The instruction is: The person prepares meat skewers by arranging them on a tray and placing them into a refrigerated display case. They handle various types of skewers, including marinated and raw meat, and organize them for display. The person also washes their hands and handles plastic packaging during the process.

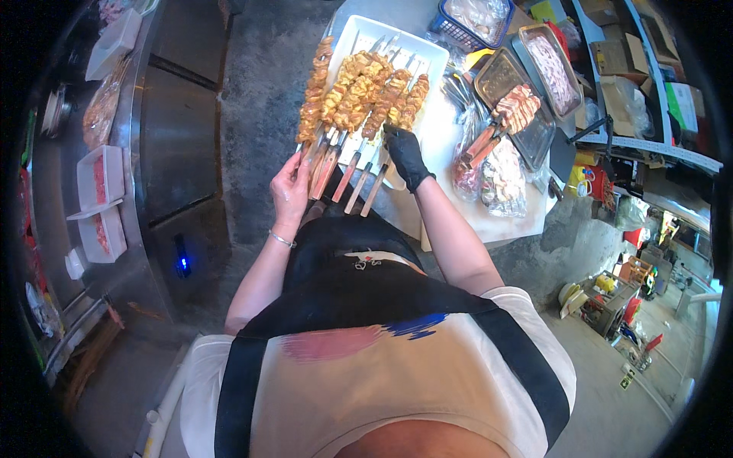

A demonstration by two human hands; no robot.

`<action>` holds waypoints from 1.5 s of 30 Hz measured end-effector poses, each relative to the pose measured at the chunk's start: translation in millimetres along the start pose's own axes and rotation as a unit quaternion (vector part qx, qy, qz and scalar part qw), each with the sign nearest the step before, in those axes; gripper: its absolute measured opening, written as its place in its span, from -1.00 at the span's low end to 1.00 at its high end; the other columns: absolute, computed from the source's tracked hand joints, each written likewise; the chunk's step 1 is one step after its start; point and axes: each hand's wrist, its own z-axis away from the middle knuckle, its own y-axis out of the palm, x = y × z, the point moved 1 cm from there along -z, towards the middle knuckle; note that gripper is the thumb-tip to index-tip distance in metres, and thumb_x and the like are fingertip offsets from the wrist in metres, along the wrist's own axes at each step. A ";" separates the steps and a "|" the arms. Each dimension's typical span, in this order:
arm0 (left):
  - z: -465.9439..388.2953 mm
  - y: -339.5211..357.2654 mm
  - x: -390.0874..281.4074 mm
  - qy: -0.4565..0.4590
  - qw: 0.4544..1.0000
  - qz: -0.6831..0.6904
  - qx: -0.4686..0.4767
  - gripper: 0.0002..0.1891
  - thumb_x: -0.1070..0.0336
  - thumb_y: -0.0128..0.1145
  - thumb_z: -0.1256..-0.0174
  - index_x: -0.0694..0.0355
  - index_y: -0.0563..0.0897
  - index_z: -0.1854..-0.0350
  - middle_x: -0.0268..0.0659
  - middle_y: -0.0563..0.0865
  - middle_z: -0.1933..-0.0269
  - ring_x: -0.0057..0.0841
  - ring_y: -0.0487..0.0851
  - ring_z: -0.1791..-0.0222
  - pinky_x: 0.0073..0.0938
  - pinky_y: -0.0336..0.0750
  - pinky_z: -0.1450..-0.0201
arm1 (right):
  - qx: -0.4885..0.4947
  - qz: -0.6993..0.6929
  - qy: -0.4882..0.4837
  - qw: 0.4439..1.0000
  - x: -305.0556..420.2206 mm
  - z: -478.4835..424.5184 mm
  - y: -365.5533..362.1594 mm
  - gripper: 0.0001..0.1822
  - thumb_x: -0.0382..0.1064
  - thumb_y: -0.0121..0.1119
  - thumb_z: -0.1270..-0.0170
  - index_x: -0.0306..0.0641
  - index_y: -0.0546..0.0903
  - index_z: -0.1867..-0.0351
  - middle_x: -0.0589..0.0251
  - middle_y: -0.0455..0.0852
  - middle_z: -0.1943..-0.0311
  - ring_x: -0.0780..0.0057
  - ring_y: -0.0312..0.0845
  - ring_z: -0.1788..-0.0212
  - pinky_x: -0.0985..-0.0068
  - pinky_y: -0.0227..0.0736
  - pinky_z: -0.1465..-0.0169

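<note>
Several skewers of marinated meat point(358, 86) lie side by side over a white plastic tray point(438, 57), their wooden handles point(343, 183) jutting out toward me. My bare left hand point(291, 186) grips the leftmost meat skewer point(315, 91) around its handle, just below the meat. That skewer lies along the tray's left edge. My right hand point(406, 154), in a black glove, has its fingers curled at the lower end of the meat on the rightmost skewer point(415, 100). Its fingertips are partly hidden, so whether they pinch the meat is unclear.
Right of the tray, skewers of pale raw meat point(515, 109) rest on a metal tray point(529, 143) beside bagged food point(504, 180). Behind stand a metal pan of meat point(547, 63) and a blue basket point(458, 28). A steel counter point(172, 126) runs along the left.
</note>
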 end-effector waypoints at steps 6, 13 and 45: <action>0.4 18.6 -10.2 0.048 0.998 -0.002 0.041 -0.72 0.34 0.11 -0.29 0.42 0.61 0.04 -0.13 0.74 0.21 -0.57 0.66 0.20 -0.55 0.52 0.14 | 0.014 0.133 0.032 0.990 2.1 8.7 2.7 -0.69 -0.18 0.06 -0.15 -0.41 0.61 0.22 -0.09 0.66 0.33 0.12 0.57 0.26 0.30 0.44 0.14; -0.6 18.8 2.8 0.047 0.993 -0.099 0.053 -0.70 0.27 0.08 -0.33 0.40 0.62 0.05 -0.32 0.69 0.49 -0.67 0.56 0.53 -0.59 0.45 0.42 | -0.106 0.274 0.089 0.952 35.2 0.7 34.6 -0.61 -0.09 0.12 -0.09 -0.37 0.56 0.16 -0.12 0.65 0.20 0.03 0.60 0.12 0.25 0.47 0.03; 7.1 0.5 -18.6 0.054 0.986 -0.097 0.127 -0.84 0.42 0.05 -0.32 0.42 0.54 0.18 -0.27 0.70 0.39 -0.67 0.65 0.36 -0.62 0.52 0.28 | 0.021 -0.308 0.101 0.946 34.8 32.5 22.4 -0.79 -0.43 0.00 -0.29 -0.37 0.55 0.08 0.26 0.70 0.34 0.63 0.54 0.44 0.72 0.40 0.42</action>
